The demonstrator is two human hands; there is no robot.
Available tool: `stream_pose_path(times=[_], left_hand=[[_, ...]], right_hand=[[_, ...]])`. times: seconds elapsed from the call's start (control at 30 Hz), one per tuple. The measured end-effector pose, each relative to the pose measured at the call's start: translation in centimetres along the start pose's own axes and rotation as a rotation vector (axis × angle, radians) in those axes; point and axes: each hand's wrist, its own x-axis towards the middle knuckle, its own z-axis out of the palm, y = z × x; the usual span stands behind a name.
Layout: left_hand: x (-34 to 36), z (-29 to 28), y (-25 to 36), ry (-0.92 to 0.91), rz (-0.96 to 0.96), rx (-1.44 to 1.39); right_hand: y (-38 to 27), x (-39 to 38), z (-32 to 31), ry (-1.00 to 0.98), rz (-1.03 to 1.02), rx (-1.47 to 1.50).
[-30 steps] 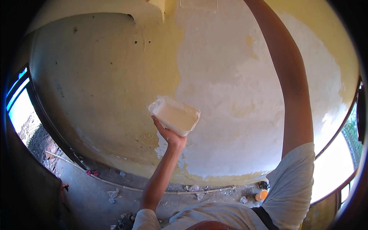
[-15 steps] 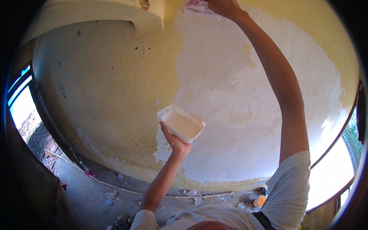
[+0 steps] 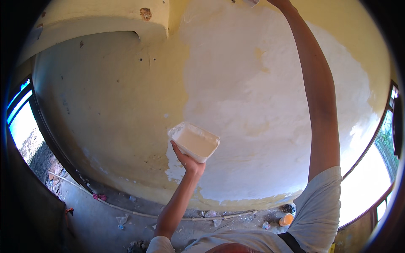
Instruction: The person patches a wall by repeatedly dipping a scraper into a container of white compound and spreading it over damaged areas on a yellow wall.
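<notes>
My left hand supports a white rectangular tub from below, its thumb along the near-left side. Off-white creamy putty lies inside the tub, and some is smeared on its inner walls. High up, my right arm stretches to the top edge, where the right hand is mostly cut off. A corner of a flat putty spreader shows beside that hand, against the upper wall; its handle and the fingers are out of view. The wall ahead carries a broad whitish coat over yellow paint.
A yellow ledge juts out at the upper left. Along the wall's foot lie a long pale pole, plastic scraps and an orange cup. Bright openings stand at the left and right.
My right hand has moved up and rightward with the spreader, mostly leaving the picture. The view has tilted slightly, so the wall sits lower and farther left. The tub stays in my left hand.
</notes>
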Motion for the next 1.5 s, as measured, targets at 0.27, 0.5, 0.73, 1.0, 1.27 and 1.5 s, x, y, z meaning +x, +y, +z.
stream_pose_path(times=[0.27,0.5,0.73,1.0,1.27,1.5], left_hand=[[-1.3,1.9,-0.9,-0.012,-0.024,-0.006],[-1.6,0.9,-1.4,0.016,0.042,0.014],[-2.6,1.6,-1.5,0.016,-0.002,-0.003],[-3.0,1.9,-2.2,-0.027,-0.063,-0.012],[-3.1,1.8,-2.9,-0.006,-0.044,-0.007],[-2.7,0.4,-1.6,0.026,0.016,0.029]], right_hand=[[4.6,2.2,2.5,-0.013,0.038,-0.441],[4.8,2.2,0.1,0.337,0.038,-0.444],[2.9,-1.4,-2.7,0.034,-0.103,-0.191],[3.0,0.5,-0.1,-0.260,-0.399,-0.339],[3.1,4.0,2.7,-0.103,-0.239,-0.441],[0.5,2.6,1.0,0.124,-0.063,-0.289]])
